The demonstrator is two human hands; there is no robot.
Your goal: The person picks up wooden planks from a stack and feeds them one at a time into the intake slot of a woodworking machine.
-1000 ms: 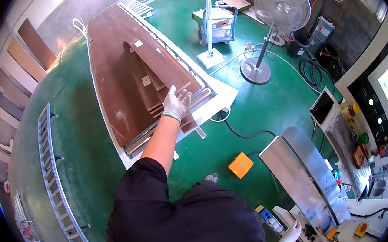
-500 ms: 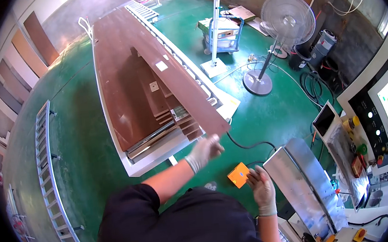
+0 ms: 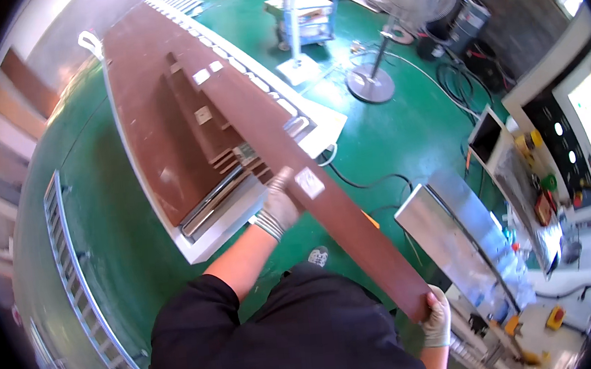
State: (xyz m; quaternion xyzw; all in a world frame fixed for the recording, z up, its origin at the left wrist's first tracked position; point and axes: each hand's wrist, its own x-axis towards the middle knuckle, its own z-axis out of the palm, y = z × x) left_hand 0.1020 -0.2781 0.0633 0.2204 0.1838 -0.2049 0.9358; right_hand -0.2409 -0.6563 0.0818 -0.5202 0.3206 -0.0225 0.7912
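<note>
While it's held, brn board (image 3: 356, 239), diag. toward lower-R

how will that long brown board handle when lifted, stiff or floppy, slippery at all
The long brown board is probably stiff, showing no clear sag between the left hand and right hand. It may swing or tip, being long and narrow. Its smooth-looking face might be somewhat slippery.

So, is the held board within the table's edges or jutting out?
Jutting out: the board runs past the table to the right hand, which grips its end. Whether its far end is supported, I cannot tell.
</note>
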